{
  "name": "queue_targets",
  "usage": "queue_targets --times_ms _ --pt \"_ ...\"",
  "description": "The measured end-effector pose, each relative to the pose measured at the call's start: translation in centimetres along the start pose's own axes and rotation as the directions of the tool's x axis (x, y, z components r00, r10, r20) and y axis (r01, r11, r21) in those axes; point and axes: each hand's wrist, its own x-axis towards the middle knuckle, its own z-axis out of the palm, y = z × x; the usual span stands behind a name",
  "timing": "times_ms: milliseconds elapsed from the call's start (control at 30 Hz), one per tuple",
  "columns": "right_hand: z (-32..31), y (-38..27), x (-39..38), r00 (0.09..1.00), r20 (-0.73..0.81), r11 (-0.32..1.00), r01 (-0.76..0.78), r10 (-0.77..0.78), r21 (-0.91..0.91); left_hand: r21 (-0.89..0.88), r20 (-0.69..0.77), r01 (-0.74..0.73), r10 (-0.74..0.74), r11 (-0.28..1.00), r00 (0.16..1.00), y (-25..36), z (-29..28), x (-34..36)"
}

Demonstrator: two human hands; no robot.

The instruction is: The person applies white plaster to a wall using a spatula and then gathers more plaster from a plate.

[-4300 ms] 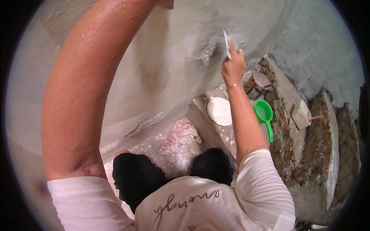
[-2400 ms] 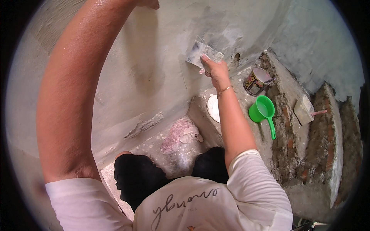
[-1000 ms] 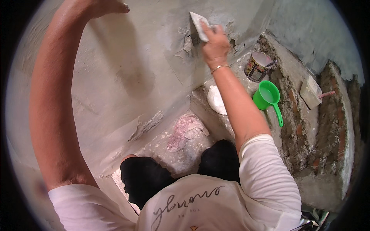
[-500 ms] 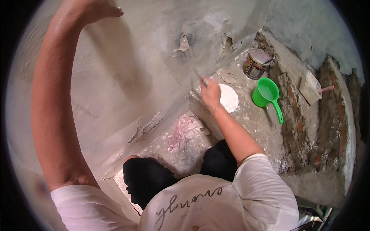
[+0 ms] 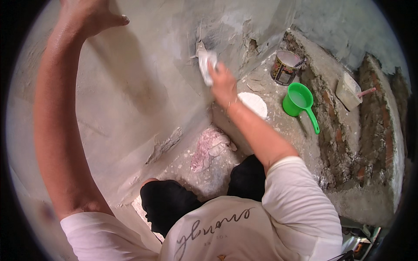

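My left hand (image 5: 89,15) is braced high on the grey wall (image 5: 143,130), thumb stretched out and the other fingers cut off by the top edge. My right hand (image 5: 224,85) grips a putty knife (image 5: 207,67), blurred by motion, its pale blade against the wall. Just beyond the blade is a damaged patch (image 5: 200,47) with a jagged, peeling flake. A round white mass of filler (image 5: 253,105), partly covered by my right wrist, lies on the concrete ledge beside that arm.
On the ledge to the right stand a green dipper (image 5: 298,99) with liquid, a patterned tin (image 5: 285,67) and a whitish tub (image 5: 348,92) with a reddish handle. Rough broken steps (image 5: 335,130) run along the right. A crumpled pink-white cloth (image 5: 210,145) lies between my knees.
My right hand has moved up and to the left with the putty knife, from beside the white filler to the wall near the damaged patch. My left hand remains braced on the wall.
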Motion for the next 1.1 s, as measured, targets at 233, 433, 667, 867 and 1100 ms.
queue_targets --times_ms 233,433,667,867,1100 --pt "0.1 -0.7 -10.8 0.894 0.327 0.915 -0.372 0.308 0.155 -0.062 -0.003 -0.013 0.012 0.998 1.0 0.2 -0.3 0.3" --pt "0.3 1.4 -4.6 0.659 0.125 0.592 -0.73 0.741 0.34 -0.041 0.006 0.006 -0.006 0.999 1.0 0.2 0.1 0.2" --pt "2.8 -4.2 0.5 0.33 0.511 -0.102 -0.756 0.794 0.646 -0.053 0.045 0.012 -0.009 0.999 0.999 0.3 -0.9 0.5" --pt "-8.5 -11.4 9.1 0.568 0.604 -0.314 -0.529 0.559 0.788 -0.031 0.015 0.017 -0.016 0.999 1.0 0.0 -0.5 0.0" --pt "-8.6 -4.6 7.7 0.542 0.529 -0.32 -0.436 0.653 0.841 -0.094 0.013 -0.048 0.05 0.994 0.999 -1.3 0.3 0.2"
